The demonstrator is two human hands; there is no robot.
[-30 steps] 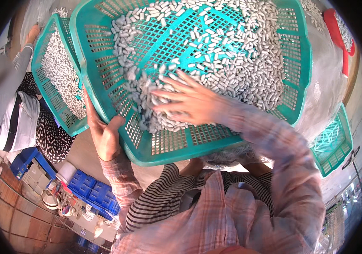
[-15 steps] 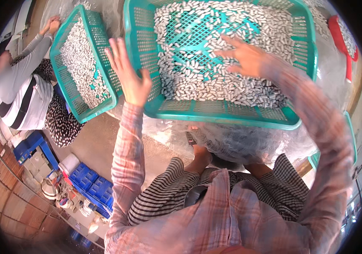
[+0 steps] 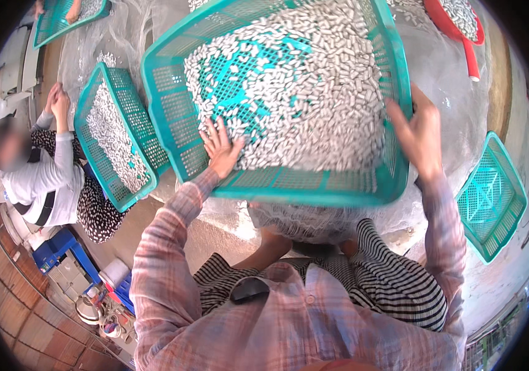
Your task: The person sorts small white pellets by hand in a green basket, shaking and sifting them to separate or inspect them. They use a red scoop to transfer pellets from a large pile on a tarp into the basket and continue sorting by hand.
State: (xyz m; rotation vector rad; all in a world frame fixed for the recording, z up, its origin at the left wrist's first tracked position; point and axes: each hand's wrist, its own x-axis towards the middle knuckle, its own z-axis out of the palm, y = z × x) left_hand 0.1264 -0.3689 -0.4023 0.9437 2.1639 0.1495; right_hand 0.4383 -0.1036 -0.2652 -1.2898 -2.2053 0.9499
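Observation:
A large teal plastic mesh basket (image 3: 314,188) is tilted in front of me, holding a heap of small pale oblong pieces (image 3: 314,105). My left hand (image 3: 220,148) reaches over the basket's near left rim, fingers spread on the pieces inside. My right hand (image 3: 420,133) grips the basket's right rim, thumb inside. Under the basket lies a netted bundle of the same pale pieces (image 3: 304,221) between my striped knees.
A person in a grey top (image 3: 45,179) sits at the left with a second teal basket (image 3: 116,139) of pale pieces. An empty teal basket (image 3: 493,198) lies at the right, a red scoop (image 3: 462,25) at the top right, blue crates (image 3: 60,250) lower left.
My left hand moved from the basket's outer left rim to inside it on the pieces. My right hand left the pieces and took the right rim. The basket shifted and tilted.

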